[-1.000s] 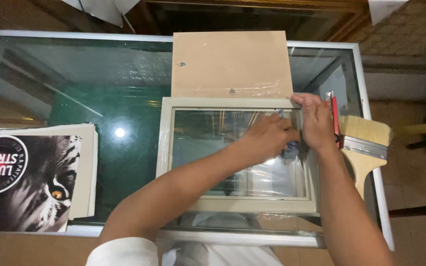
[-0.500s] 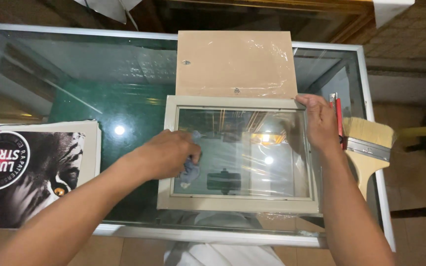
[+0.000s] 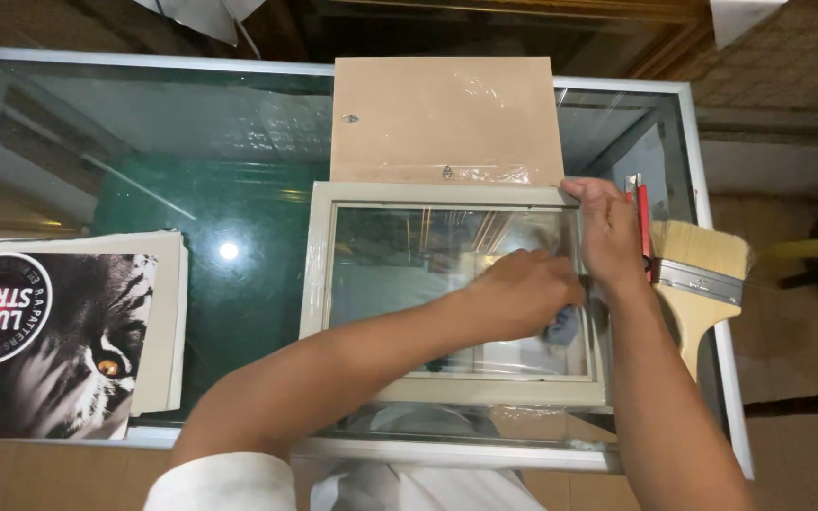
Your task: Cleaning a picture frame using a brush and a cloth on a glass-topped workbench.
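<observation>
A pale beige picture frame point(image 3: 317, 274) with a glass pane lies flat on a glass-topped table point(image 3: 191, 151). My left hand point(image 3: 523, 289) presses a small blue-grey cloth point(image 3: 562, 325) onto the right part of the pane. My right hand point(image 3: 608, 232) rests flat on the frame's right edge, fingers on its upper right corner. A brown backing board point(image 3: 445, 118), partly under clear plastic film, lies just beyond the frame.
A wide paintbrush point(image 3: 702, 279) with pale bristles and a red-handled cutter point(image 3: 638, 222) lie to the right of my right hand, near the table's edge. A stack of boards topped by a black-and-white tiger print point(image 3: 59, 331) sits at the left.
My left hand swept the cloth across the glass from the right side to the left edge and back to the right. My right hand stayed on the frame's right edge.
</observation>
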